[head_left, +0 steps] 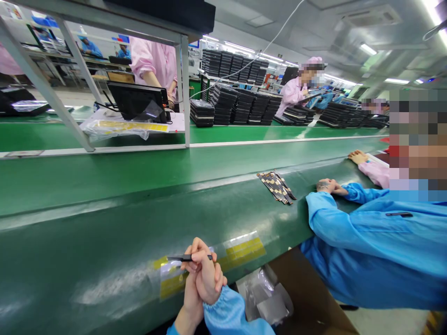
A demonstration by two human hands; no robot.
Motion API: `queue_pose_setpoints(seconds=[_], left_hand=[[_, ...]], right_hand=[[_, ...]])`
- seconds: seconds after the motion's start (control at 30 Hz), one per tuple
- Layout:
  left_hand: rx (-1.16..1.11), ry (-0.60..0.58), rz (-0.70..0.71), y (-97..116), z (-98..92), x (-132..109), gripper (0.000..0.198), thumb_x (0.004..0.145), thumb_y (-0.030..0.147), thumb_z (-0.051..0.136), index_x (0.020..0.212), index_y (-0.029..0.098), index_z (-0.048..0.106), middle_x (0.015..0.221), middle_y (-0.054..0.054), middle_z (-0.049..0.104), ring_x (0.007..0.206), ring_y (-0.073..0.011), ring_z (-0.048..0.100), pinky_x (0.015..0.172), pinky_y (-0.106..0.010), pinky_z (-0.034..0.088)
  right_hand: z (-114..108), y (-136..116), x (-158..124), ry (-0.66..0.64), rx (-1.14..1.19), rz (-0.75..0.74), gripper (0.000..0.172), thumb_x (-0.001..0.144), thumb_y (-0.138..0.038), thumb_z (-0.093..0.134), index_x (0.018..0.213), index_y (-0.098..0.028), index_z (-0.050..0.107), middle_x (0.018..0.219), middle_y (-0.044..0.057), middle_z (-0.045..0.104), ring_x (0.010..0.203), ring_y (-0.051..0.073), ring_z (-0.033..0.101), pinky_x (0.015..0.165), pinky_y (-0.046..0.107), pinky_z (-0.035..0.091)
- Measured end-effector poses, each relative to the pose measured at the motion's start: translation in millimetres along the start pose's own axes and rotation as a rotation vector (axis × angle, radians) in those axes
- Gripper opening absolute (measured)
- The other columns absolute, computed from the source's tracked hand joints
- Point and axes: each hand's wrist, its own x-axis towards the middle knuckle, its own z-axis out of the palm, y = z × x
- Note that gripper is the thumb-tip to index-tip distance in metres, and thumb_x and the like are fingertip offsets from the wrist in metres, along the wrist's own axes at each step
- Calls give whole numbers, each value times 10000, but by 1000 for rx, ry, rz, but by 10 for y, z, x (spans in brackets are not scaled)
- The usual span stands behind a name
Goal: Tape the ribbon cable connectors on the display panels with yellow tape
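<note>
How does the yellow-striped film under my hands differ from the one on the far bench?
The near film lies flat on the green belt; the far film is crumpled on a white sheet. Your hands rest on the near film, not the far one. Both are clear plastic with yellow strips.

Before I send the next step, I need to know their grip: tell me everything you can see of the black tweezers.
The black tweezers are slim and straight with a matte finish; their material and whether the tips are closed cannot be told. They lie roughly level, held in the fingers of the right hand, clasped over the left hand, with an end projecting on each side. Below them lies clear film with yellow strips on the green conveyor belt.
</note>
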Motion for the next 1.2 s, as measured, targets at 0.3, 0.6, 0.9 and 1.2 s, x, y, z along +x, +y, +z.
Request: queue_pose_setpoints(seconds=[0.3,0.6,0.9,1.2], left_hand=[[-20,7,5,-16,-45,4,264,870,440,660,844,181,615,640,21,509,509,-112,437,714,-343,471],[-10,-34,4,3,-2,14,287,864,470,672,858,187,626,635,24,502,510,-112,440,726,-354,473],[10,-8,-3,21,-20,4,276,872,459,665,839,188,622,636,21,495,526,-113,443,729,-349,471],[-7,-13,3,-3,-29,9,276,861,451,684,838,180,643,638,18,515,518,-107,434,714,-330,471]], right_hand=[[17,-30,1,-41,33,0,58,699,-222,544,727,-221,492,615,-22,599,532,109,327,513,233,162],[-20,25,23,-35,49,-1,80,710,-217,563,735,-222,486,634,-21,590,520,101,349,506,222,180],[12,-5,17,-46,83,-13,70,689,-215,558,740,-215,510,638,-19,600,529,104,340,501,215,179],[-8,11,34,-47,60,-11,69,684,-203,552,724,-211,497,632,-18,597,524,97,353,495,196,211]])
